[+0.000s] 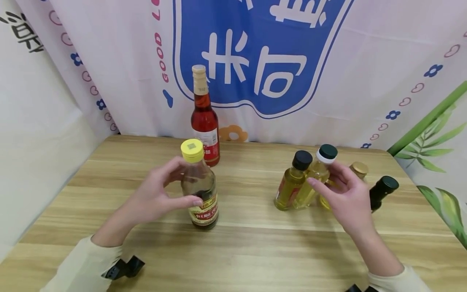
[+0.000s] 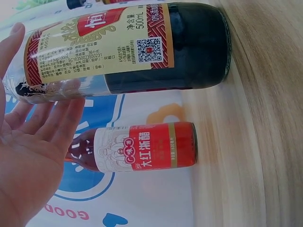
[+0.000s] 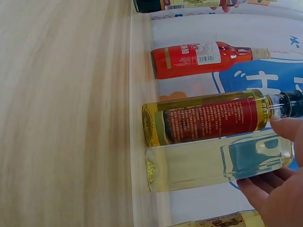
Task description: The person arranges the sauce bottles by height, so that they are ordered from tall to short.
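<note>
In the head view my left hand (image 1: pixel 160 190) holds a yellow-capped glass bottle (image 1: pixel 205 198) of dark liquid, thumb across its front and fingers behind the neck. Its cream and red label shows large in the left wrist view. At the right, my right hand (image 1: pixel 344 192) grips a clear bottle (image 3: pixel 213 163) of pale yellow oil with a dark green cap (image 1: pixel 328 151) and white collar. The right fingers (image 3: pixel 258 189) reach along its far side. Right beside it stands a black-capped oil bottle (image 1: pixel 290 188) with a red label, close to my right thumb.
A tall red vinegar bottle (image 1: pixel 206 121) stands at the back, behind the yellow-capped one. A gold-capped bottle (image 1: pixel 359 168) and a dark green bottle (image 1: pixel 381 192) stand by my right hand. A printed curtain (image 1: pixel 138 101) hangs along the wooden table's (image 1: pixel 248 255) far edge.
</note>
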### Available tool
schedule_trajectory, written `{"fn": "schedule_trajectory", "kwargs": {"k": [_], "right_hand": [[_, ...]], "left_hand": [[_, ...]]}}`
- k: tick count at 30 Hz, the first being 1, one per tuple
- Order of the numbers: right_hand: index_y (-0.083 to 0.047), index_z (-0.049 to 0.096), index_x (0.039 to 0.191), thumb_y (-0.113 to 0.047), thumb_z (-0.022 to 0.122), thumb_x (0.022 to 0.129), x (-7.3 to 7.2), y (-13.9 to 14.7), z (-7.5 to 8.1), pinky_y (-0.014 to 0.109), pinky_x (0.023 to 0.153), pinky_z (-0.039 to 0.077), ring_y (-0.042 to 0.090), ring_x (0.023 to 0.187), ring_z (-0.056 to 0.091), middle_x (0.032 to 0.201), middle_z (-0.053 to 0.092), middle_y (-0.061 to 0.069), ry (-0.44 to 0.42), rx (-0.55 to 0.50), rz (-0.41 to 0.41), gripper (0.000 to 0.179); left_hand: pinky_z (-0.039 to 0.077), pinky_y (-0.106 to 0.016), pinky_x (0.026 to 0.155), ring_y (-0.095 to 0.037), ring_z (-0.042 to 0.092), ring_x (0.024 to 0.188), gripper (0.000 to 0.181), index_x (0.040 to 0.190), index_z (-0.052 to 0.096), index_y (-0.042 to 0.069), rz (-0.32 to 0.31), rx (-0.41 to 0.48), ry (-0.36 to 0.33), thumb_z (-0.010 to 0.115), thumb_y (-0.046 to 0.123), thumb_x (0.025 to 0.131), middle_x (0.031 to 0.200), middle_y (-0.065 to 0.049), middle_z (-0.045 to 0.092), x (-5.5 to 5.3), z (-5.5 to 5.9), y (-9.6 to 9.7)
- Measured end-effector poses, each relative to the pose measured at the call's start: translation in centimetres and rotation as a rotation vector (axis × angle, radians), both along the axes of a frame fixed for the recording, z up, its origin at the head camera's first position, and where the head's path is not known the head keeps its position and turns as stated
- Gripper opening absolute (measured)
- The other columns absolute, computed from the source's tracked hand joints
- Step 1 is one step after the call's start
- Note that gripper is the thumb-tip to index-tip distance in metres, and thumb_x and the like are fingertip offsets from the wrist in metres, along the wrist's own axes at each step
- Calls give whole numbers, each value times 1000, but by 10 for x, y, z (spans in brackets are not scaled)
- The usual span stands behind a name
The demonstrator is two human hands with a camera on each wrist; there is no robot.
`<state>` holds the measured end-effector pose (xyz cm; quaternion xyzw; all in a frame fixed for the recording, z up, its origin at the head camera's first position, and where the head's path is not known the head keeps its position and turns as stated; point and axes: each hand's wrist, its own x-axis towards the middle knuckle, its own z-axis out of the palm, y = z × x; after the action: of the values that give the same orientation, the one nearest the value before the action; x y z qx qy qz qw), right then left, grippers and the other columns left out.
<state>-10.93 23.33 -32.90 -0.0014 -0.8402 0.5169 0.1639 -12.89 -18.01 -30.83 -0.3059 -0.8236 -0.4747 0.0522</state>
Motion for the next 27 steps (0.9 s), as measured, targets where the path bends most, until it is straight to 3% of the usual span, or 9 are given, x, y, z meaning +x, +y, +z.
{"fn": "schedule_trajectory", "kwargs": {"k": [9, 18, 27], "right_hand": [[-2, 62, 143, -16, 80, 95, 3, -3, 0, 5, 86, 55, -16, 106, 63, 139, 67, 18, 7, 57, -36, 53], [0, 62, 143, -11, 82, 93, 6, -6, 0, 3, 84, 54, -20, 101, 60, 138, 70, 22, -3, 84, -75, 55], [-1, 63, 141, -12, 85, 91, 6, -5, 2, 2, 83, 54, -19, 99, 61, 135, 71, 22, -6, 96, -90, 56]], "left_hand": [[57, -19, 104, -5, 69, 116, 63, 132, 62, 5, 7, -4, -16, 94, 8, 78, 127, -6, 74, 0, -3, -2], [55, -16, 104, -4, 68, 116, 70, 136, 63, 4, -25, 49, -36, 95, 4, 74, 129, -12, 74, -3, -6, -5], [56, -17, 103, -1, 67, 120, 71, 138, 63, 4, -40, 48, -70, 95, 4, 75, 134, -14, 72, -8, -10, -8]]}}
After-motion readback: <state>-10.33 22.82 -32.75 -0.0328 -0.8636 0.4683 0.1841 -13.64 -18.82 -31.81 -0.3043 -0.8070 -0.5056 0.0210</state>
